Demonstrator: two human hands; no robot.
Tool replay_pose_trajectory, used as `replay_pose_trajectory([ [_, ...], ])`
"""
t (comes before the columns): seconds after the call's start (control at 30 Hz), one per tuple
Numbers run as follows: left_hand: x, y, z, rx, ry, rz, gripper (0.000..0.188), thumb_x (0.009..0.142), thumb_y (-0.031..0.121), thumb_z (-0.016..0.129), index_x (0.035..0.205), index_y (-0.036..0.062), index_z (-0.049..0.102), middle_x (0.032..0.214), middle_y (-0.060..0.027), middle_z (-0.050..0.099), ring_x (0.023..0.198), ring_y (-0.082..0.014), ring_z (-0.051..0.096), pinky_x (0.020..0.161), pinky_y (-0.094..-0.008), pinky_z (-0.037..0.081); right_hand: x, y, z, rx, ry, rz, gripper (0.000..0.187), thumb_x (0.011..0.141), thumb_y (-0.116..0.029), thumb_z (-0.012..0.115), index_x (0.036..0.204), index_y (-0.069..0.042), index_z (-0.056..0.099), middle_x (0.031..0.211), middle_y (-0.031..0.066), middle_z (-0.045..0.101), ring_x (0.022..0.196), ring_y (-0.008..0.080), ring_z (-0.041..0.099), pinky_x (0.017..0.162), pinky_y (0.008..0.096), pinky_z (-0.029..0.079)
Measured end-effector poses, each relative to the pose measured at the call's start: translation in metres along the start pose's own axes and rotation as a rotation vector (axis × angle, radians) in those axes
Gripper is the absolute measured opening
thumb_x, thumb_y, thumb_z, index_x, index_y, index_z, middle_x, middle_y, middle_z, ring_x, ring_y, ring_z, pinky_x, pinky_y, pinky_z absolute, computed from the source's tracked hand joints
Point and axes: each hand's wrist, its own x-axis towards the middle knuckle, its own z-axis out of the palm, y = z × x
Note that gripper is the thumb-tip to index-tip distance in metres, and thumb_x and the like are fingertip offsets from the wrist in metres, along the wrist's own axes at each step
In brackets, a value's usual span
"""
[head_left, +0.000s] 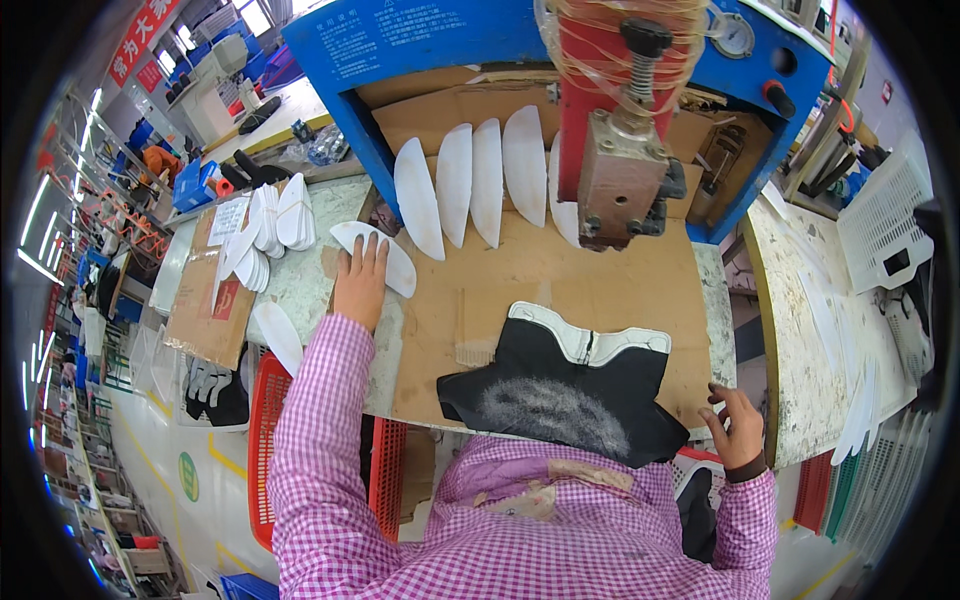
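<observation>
Left hand (363, 285) on a smooth white half-moon piece (402, 272) at the cardboard's (450, 300) left edge.
Its fingers lie slightly apart over it; whether they grip, I cannot tell. The right hand (738, 428) is loosely curled, thumb apart. Between them lies a black piece (630, 390), white-edged on top, with a chalky grey patch.

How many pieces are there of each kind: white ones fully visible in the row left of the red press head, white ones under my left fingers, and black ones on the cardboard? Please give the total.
White pieces in the row: 4
White piece under your left fingers: 1
Black piece on the cardboard: 1
Total: 6
</observation>
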Motion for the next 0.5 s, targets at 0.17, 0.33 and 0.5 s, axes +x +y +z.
replay_pose_trajectory([
  [0.17, 0.049, -0.022, 0.034, 0.001, -0.279, 0.175, 0.074, 0.081, 0.004, 0.051, 0.148, 0.0051, 0.020, 0.153, -0.0117, 0.025, 0.142, -0.0318, 0.022, 0.115, -0.0502, 0.014, -0.006, 0.005, 0.009, -0.013, -0.058, -0.003, 0.033, 0.076, -0.003, 0.070, 0.108, -0.001, 0.062, 0.092, 0.0132, 0.066, 0.069, 0.0229, 0.065, 0.063, 0.0316, 0.051],
  [0.33, 0.061, -0.022, 0.036, 0.086, -0.325, 0.308, 0.077, 0.079, 0.006, 0.058, 0.147, 0.0042, 0.022, 0.143, -0.0160, 0.039, 0.137, -0.0329, 0.029, 0.115, -0.0500, 0.016, -0.003, 0.003, 0.014, -0.009, -0.098, -0.052, 0.032, 0.076, -0.002, 0.069, 0.108, -0.001, 0.062, 0.093, 0.0135, 0.066, 0.072, 0.0241, 0.067, 0.064, 0.0322, 0.051],
  [0.5, 0.028, -0.042, -0.006, 0.004, -0.151, 0.273, 0.082, 0.068, 0.026, 0.079, 0.137, 0.0028, 0.041, 0.113, -0.0173, 0.056, 0.114, -0.0329, 0.049, 0.111, -0.0515, 0.023, 0.006, -0.008, 0.015, -0.006, -0.125, -0.117, 0.031, 0.077, -0.003, 0.069, 0.108, -0.002, 0.062, 0.092, 0.0135, 0.065, 0.074, 0.0246, 0.067, 0.064, 0.0325, 0.052],
])
